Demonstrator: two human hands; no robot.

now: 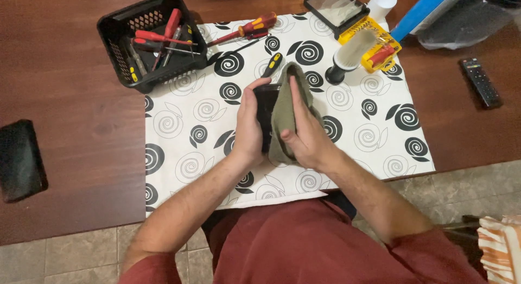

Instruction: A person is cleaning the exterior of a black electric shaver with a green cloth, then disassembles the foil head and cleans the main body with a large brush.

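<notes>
My left hand (248, 126) grips a flat black device (265, 106), probably a phone, held on edge above a white mat with black spirals (184, 132). My right hand (308, 133) presses an olive-green cloth (285, 113) against the device's face. The cloth drapes over most of the device and hangs down between both hands. Just beyond the hands, a small black and yellow screwdriver (272, 63) lies on the mat.
A black basket (116, 50) of red-handled screwdrivers stands at the back left. A red and yellow screwdriver (247, 29), a round brush (350, 56), a yellow bit case (374, 42), a white cup (381, 2), a remote (481, 82) and a black case (19, 160) lie around.
</notes>
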